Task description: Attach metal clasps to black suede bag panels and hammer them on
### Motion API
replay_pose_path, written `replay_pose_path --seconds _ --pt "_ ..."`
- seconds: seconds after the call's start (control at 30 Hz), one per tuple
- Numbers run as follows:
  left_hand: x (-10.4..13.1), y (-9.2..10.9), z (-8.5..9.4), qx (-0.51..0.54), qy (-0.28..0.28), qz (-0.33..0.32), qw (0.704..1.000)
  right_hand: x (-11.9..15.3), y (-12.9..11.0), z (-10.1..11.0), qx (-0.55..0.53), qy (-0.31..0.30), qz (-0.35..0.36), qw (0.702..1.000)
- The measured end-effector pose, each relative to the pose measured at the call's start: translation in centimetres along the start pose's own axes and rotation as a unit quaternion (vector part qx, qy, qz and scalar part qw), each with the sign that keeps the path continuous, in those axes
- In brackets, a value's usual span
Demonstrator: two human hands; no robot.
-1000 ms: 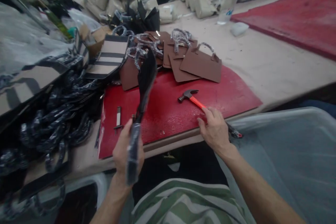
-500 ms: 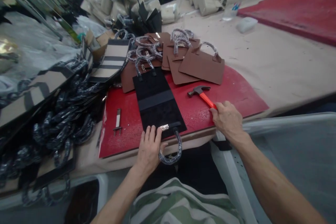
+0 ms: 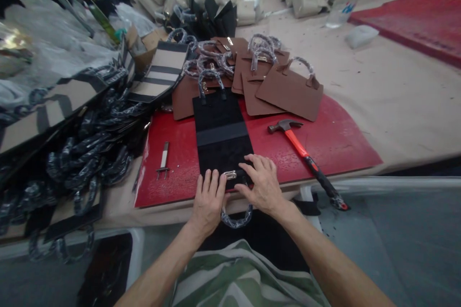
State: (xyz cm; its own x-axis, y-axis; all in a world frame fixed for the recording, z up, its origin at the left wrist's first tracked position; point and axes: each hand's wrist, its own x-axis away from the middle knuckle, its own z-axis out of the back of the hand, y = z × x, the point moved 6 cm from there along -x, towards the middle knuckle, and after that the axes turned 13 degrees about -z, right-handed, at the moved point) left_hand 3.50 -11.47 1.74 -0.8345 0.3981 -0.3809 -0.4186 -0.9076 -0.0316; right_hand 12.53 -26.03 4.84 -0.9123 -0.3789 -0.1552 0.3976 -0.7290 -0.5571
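A black bag panel [image 3: 220,120] lies lengthwise on the red board [image 3: 345,136], with plastic-wrapped handles at both ends. My left hand [image 3: 209,201] rests on its near left corner, fingers stretched out flat. Beside those fingertips is a shiny metal clasp [image 3: 229,175]. My right hand [image 3: 262,183] is at the near right corner, its fingers apart and bent around the clasp's right side. Between my wrists the near wrapped handle [image 3: 237,223] hangs over the table edge. A claw hammer [image 3: 297,144] with an orange and black handle lies to the right, out of my hands.
Brown bag panels [image 3: 291,91] overlap at the board's far side. A small two-pronged metal tool [image 3: 164,160] lies on its left part. Black panels with wrapped handles [image 3: 93,148] are heaped at left. A plastic bottle [image 3: 342,9] stands far right.
My right hand has let go of the hammer and moved left onto the black bag panel. The hammer now lies with its handle past the board's edge. My left hand stays on the panel.
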Motion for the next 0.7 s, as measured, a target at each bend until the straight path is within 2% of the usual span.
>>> replay_pose_path --seconds 0.17,0.27,0.33,0.43,0.47,0.5,0.57,0.63,0.7 --pt "0.7 -0.3 0.7 0.078 -0.011 0.009 0.997 0.0 0.0 -0.4 0.023 0.008 -0.024 0.999" --pt "1.7 -2.1 2.5 0.179 -0.013 0.028 0.983 -0.1 -0.1 -0.4 0.030 0.014 -0.019 0.999" --pt "2.5 -5.2 4.5 0.201 0.027 0.075 0.976 -0.3 -0.1 -0.5 0.032 0.018 -0.013 0.999" --pt "3.8 -12.2 7.3 0.128 0.092 0.217 0.963 -0.3 0.1 -0.8 0.034 0.019 -0.008 0.999" --pt "4.0 -14.4 7.7 0.098 0.088 0.264 0.956 -0.3 0.2 -0.9 0.036 0.018 -0.009 0.999" --pt "4.1 -16.5 7.8 0.074 0.071 0.303 0.947 -0.3 0.2 -0.9 0.038 0.017 -0.009 0.999" --pt "3.6 -19.6 7.2 0.056 0.000 0.354 0.934 -0.3 0.3 -1.0 0.042 0.015 -0.009 0.999" --pt "2.6 -21.3 6.0 0.061 -0.094 0.372 0.921 -0.3 0.2 -1.1 0.044 0.014 -0.006 0.999" --pt "1.6 -22.1 4.9 0.058 -0.170 0.378 0.908 -0.4 0.2 -1.1 0.045 0.013 -0.005 0.999"
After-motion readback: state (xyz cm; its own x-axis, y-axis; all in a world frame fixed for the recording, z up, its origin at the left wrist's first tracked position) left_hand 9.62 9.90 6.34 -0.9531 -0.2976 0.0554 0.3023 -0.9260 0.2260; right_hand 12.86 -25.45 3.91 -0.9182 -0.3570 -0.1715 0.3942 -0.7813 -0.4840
